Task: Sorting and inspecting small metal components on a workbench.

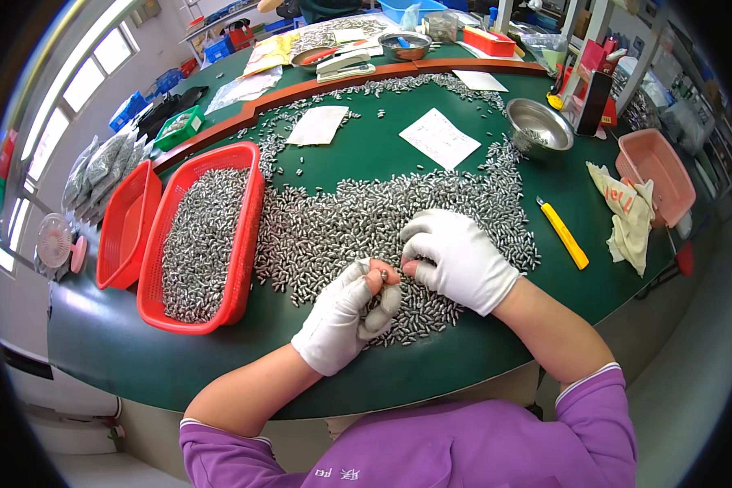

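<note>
A wide heap of small, shiny grey metal pieces (333, 220), each short and rounded, covers the middle of the green table. My left hand (346, 313), in a white glove with bare fingertips, pinches one small metal piece (384, 275) between thumb and finger, just above the near part of the heap. Close beside it, my right hand (459, 259), gloved the same way, rests over the heap with its fingers bent together. Whether anything sits between those right fingertips is hidden.
A red basket (252, 236) full of the metal pieces stands left, beside another red basket (110, 244). At right are a steel bowl (557, 130), a yellow utility knife (565, 236), a cloth (626, 215) and a pink basket (675, 183). Paper slips (439, 138) lie beyond the heap.
</note>
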Action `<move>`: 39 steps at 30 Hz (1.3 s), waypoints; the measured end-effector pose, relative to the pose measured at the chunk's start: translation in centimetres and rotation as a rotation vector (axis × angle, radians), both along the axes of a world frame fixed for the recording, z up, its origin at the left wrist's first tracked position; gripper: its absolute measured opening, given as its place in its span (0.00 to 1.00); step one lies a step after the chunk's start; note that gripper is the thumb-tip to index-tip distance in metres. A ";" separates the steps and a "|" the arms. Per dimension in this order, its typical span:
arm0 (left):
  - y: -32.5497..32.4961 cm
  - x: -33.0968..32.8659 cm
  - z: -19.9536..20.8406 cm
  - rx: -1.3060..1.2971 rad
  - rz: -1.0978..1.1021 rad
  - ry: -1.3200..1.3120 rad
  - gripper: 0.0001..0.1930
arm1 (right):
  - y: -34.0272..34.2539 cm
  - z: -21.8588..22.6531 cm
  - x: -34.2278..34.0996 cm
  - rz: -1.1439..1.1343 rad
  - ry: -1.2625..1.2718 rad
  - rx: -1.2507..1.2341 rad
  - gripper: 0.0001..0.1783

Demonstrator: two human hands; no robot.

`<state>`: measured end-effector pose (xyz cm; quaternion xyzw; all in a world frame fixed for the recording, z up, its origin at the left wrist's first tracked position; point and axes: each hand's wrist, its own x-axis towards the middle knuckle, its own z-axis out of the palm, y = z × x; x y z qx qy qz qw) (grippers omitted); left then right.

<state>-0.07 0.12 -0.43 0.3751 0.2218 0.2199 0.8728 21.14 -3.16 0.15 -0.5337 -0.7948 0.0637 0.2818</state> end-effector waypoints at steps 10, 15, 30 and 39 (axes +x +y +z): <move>0.0 0.1 0.1 -0.047 0.006 -0.028 0.10 | 0.0 0.5 0.9 0.003 -0.069 0.037 0.07; 0.1 0.0 0.0 -0.041 -0.001 -0.054 0.11 | 0.3 -0.3 0.6 0.004 -0.064 0.103 0.06; 0.3 0.2 -0.5 -0.090 0.048 -0.072 0.17 | 0.1 0.6 1.3 -0.023 -0.102 -0.038 0.09; 0.3 0.1 -0.3 -0.086 0.046 -0.052 0.15 | 0.1 0.9 0.6 -0.070 0.209 0.071 0.08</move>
